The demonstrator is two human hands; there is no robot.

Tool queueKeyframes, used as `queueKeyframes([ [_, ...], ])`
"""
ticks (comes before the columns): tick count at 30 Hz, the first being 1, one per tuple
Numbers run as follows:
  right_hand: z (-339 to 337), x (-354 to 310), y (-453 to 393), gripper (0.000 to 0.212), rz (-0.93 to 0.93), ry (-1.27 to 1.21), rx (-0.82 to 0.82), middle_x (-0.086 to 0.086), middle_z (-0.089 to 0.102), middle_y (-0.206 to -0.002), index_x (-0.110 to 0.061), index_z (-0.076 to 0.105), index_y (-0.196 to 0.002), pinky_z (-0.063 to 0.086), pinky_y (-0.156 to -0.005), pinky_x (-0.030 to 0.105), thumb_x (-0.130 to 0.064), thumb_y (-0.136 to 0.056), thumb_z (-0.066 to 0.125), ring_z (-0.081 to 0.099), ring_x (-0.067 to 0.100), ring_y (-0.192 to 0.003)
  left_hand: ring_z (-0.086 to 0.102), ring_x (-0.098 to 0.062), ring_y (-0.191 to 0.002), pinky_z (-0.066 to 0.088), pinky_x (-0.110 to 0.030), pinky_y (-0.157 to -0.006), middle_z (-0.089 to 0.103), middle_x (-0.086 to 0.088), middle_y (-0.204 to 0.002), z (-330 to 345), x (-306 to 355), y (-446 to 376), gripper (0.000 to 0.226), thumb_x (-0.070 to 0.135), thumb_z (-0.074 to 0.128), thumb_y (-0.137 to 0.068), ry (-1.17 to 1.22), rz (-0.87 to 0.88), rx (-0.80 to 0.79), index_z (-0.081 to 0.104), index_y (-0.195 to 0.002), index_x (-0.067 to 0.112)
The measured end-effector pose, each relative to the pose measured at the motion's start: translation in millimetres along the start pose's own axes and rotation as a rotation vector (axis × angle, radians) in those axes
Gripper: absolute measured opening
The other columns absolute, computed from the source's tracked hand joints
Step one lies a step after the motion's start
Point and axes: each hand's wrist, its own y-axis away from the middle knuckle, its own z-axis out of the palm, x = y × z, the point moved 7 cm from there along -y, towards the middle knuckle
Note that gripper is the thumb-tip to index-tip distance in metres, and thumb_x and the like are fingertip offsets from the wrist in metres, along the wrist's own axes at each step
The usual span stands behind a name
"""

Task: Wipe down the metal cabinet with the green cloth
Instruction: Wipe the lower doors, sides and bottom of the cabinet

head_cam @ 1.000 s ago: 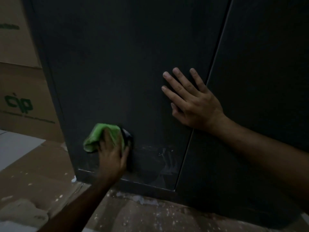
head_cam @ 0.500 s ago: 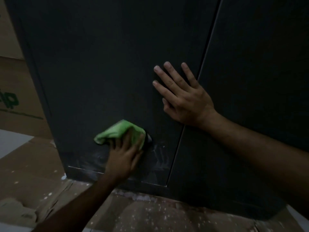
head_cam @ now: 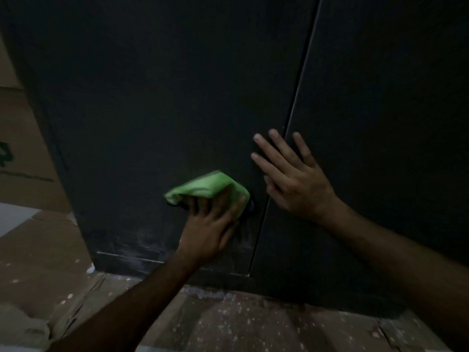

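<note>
Left grip: the left hand (head_cam: 210, 229) presses the green cloth (head_cam: 208, 186) against the lower part of the metal cabinet (head_cam: 177, 97); its fingers (head_cam: 200, 207) lie spread over the bunched cloth, and whether they curl round a fold cannot be told in the dim light.
Right grip: the right hand (head_cam: 294, 179) is released and holds nothing, palm flat on the cabinet front with fingers straight and fanned upward.
Green cloth: crumpled into a pad, low on the left door, just left of the vertical door seam (head_cam: 291, 123); its upper edge shows above the left hand's fingers.
Hands to each other: the right hand sits just beside and slightly above the cloth, straddling the seam between the two doors; the hands are close but do not touch.
Metal cabinet: dark, upright, with two door panels; pale smears (head_cam: 147, 240) mark the bottom of the left door below the cloth.
Small dark part: something sticks out of the door at the cloth's right edge, too dim to name.
Floor: brown floor (head_cam: 241, 323) speckled with pale flecks, running up to the cabinet base.
Left side: a cardboard box (head_cam: 22, 153) with green printing stands beside the cabinet.
</note>
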Motion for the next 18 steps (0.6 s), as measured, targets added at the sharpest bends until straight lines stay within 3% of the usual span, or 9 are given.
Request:
queueKeyframes([
  [2,0,1,17,0.058,0.05,0.013,0.009,0.013,0.022,-0.169,-0.011,0.039,-0.156,0.013,-0.125,0.06,-0.024,-0.101,0.05,0.018,0.033,-0.157,0.047,-0.039,-0.129,0.033,-0.056,-0.105,0.045,-0.004,-0.161,15,13,30,0.068,0.04,0.048,-0.098,-0.065,0.3,-0.124,0.031,-0.163,0.034],
  [5,3,-1,23,0.058,0.051,0.031,0.01,0.013,0.025,-0.168,-0.011,0.037,-0.157,0.014,-0.125,0.061,-0.026,-0.102,0.05,0.021,0.033,-0.156,0.061,-0.027,-0.123,0.045,-0.045,-0.104,0.062,0.002,-0.146,17,-4,52,0.063,0.036,0.047,-0.097,-0.099,0.403,-0.174,0.035,-0.159,0.033],
  [7,6,-1,26,0.057,0.043,0.034,0.025,0.013,0.027,-0.167,-0.012,0.038,-0.157,0.016,-0.124,0.061,-0.028,-0.103,0.049,0.022,0.033,-0.155,0.058,-0.029,-0.121,0.041,-0.046,-0.105,0.06,0.0,-0.148,12,-15,49,0.07,0.036,0.047,-0.097,-0.074,0.333,-0.173,0.024,-0.163,0.032],
  [9,9,0,34,0.057,0.04,0.039,0.037,0.013,0.028,-0.166,-0.012,0.038,-0.157,0.018,-0.123,0.061,-0.029,-0.103,0.049,0.023,0.033,-0.155,0.05,-0.036,-0.127,0.033,-0.054,-0.108,0.044,-0.005,-0.159,6,-17,36,0.077,0.04,0.049,-0.097,-0.07,0.167,-0.127,0.017,-0.166,0.032],
  [11,13,-1,43,0.058,0.047,0.05,0.046,0.013,0.029,-0.166,-0.013,0.038,-0.157,0.019,-0.122,0.062,-0.03,-0.103,0.05,0.023,0.034,-0.155,0.036,-0.04,-0.14,0.025,-0.06,-0.113,0.027,-0.007,-0.168,5,-6,20,0.078,0.044,0.048,-0.098,-0.055,-0.033,-0.065,0.013,-0.167,0.031],
  [13,16,-4,47,0.06,0.059,0.063,0.062,0.013,0.031,-0.166,-0.013,0.037,-0.157,0.019,-0.122,0.062,-0.03,-0.102,0.051,0.024,0.033,-0.155,0.03,-0.042,-0.143,0.023,-0.062,-0.112,0.022,-0.009,-0.168,11,17,12,0.074,0.046,0.045,-0.101,-0.018,-0.104,-0.04,0.016,-0.166,0.029],
  [14,16,-5,47,0.06,0.061,0.066,0.07,0.012,0.031,-0.165,-0.013,0.038,-0.157,0.02,-0.122,0.062,-0.03,-0.101,0.051,0.024,0.033,-0.155,0.034,-0.042,-0.138,0.026,-0.062,-0.109,0.029,-0.009,-0.166,17,29,12,0.07,0.045,0.045,-0.101,-0.014,-0.032,-0.082,0.022,-0.165,0.028],
  [16,16,-4,46,0.061,0.062,0.07,0.083,0.012,0.033,-0.165,-0.013,0.038,-0.157,0.022,-0.122,0.062,-0.03,-0.1,0.052,0.027,0.033,-0.154,0.052,-0.035,-0.125,0.042,-0.057,-0.104,0.055,-0.002,-0.152,33,47,38,0.06,0.045,0.051,-0.096,-0.057,0.296,-0.23,0.047,-0.154,0.031],
  [18,16,-3,46,0.06,0.061,0.071,0.087,0.012,0.033,-0.165,-0.013,0.039,-0.157,0.021,-0.122,0.062,-0.029,-0.101,0.053,0.028,0.034,-0.154,0.07,-0.022,-0.11,0.058,-0.04,-0.089,0.072,0.009,-0.13,42,32,75,0.05,0.047,0.07,-0.084,-0.174,0.478,-0.397,0.07,-0.132,0.037],
])
